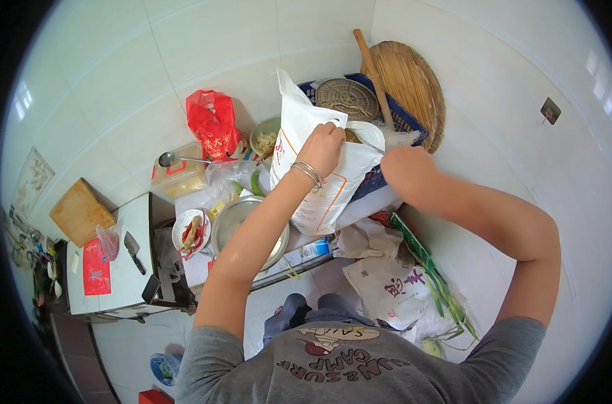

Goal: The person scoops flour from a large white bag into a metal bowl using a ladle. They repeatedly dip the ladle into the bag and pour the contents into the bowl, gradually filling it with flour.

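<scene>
A tall white sack (312,195) with orange lines stands upright on the counter, its top pulled apart. My left hand (321,148), with bangles on the wrist, is closed on the sack's upper edge. My right hand (408,174) is closed in a fist at the right side of the sack's mouth. A thin greyish line runs from that fist toward the opening; whether it is a handle or the sack's edge I cannot tell. Something brownish shows inside the mouth. Close to my left forearm lies a metal basin (242,219), partly hidden by the arm.
Behind the sack are a blue crate (413,124), a round wooden board (410,81) and a rolling pin (373,74). Leftward stand a red bag (211,121), a ladle (168,159), a plate of food (191,232) and a cleaver (134,252). Green onions (430,266) lean below right.
</scene>
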The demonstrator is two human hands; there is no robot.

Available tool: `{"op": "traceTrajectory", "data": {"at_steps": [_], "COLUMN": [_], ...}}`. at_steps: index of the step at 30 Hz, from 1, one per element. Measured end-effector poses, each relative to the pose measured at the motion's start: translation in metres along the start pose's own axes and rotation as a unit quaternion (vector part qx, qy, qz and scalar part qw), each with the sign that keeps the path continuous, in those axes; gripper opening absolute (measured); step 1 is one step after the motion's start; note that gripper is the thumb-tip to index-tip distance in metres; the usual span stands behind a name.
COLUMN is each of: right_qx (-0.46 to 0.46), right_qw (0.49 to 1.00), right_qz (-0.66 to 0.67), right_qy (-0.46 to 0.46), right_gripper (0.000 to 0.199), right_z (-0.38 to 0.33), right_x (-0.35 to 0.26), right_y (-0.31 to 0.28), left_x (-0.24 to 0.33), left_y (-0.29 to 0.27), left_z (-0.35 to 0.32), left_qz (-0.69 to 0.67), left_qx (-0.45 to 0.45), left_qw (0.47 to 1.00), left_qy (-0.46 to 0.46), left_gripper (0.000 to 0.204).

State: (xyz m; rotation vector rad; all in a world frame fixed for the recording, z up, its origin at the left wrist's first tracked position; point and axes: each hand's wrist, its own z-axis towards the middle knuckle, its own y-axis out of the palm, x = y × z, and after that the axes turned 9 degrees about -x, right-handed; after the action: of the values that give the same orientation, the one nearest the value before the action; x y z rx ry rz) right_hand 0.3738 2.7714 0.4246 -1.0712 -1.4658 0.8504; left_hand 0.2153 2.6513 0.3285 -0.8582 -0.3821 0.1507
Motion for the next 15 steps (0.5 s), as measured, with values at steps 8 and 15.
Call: {"op": "traceTrajectory", "data": {"at_steps": [8, 15], "right_qx": [-0.039, -0.343], "right_qw": [0.993, 0.912], "right_qz": [-0.035, 0.221], "right_qy": [-0.103, -0.038], "right_gripper": [0.01, 0.021], "right_z": [0.055, 0.099], "right_x": [0.006, 0.054], "right_y": [0.017, -0.011], "left_x": [0.008, 0.006], "left_y": [-0.004, 0.005], "left_z": [-0.017, -0.01], "left_qz": [-0.004, 0.013], "left_qx": [-0.009, -0.016], "left_qw": [1.0, 0.999], "left_qy": [-0.021, -0.036], "left_gripper": [0.035, 0.04]}}
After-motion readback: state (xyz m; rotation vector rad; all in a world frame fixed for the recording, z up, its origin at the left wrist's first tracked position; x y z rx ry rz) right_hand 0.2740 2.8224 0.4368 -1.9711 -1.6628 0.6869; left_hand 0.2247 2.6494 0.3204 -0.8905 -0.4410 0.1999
